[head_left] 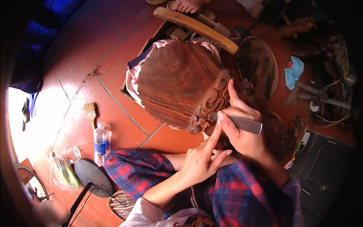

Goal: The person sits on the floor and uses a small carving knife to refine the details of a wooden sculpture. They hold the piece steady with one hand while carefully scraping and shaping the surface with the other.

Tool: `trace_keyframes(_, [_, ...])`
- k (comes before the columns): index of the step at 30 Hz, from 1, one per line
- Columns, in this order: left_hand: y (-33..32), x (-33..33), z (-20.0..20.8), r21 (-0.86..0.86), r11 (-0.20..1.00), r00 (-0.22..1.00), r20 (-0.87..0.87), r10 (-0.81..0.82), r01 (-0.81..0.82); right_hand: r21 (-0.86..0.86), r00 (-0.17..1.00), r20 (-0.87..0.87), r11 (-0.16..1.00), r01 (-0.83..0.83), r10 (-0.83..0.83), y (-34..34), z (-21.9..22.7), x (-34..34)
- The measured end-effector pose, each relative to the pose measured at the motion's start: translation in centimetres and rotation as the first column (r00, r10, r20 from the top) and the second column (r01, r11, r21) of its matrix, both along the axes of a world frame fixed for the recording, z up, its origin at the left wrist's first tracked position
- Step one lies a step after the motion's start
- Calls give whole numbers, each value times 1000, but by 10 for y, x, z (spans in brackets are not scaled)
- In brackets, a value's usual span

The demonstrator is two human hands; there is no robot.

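Note:
A dark brown wooden panel (177,75) with a scalloped edge lies in front of me. Along its right side runs a carved border (212,99) of raised scrolls. My right hand (242,132) is closed around a flat dark chisel (245,123), its narrow end at the lower part of the carving. The right index finger stretches forward along the border. From below, my left hand (200,160) reaches up with its index finger extended to the chisel's narrow end beside the right fingertips. Its thumb stands apart, and the remaining fingers are loosely bent.
Pale cloth (132,81) lies under the panel, and a curved wooden bar (196,28) beyond it. A round basket (258,68) and blue cloth (294,72) are right. A brush (91,111), water bottle (100,143) and round black base (93,177) stand or lie left on the tiles.

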State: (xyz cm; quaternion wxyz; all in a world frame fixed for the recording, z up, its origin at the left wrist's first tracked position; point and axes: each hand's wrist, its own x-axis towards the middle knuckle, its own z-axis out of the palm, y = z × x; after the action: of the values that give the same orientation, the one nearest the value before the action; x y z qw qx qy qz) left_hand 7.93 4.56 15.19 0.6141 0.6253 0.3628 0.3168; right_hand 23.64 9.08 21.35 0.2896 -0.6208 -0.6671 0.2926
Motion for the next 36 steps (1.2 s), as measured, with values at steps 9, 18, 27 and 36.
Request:
trace_keyframes(9, [2, -2, 5, 39, 999, 998, -50, -25, 27, 110, 1000, -27, 994, 13, -10, 2, -2, 0])
trace_keyframes(18, [3, -3, 2, 59, 998, 997, -78, 11, -7, 91, 999, 32, 996, 14, -17, 1, -5, 4])
trace_keyframes(27, [5, -3, 5, 21, 1000, 996, -87, 1, 1, 84, 1000, -3, 996, 26, -26, 1, -4, 1])
trace_keyframes(36, [10, -2, 10, 51, 999, 994, -112, -9, 15, 113, 992, -93, 989, 97, -87, 1, -10, 0])
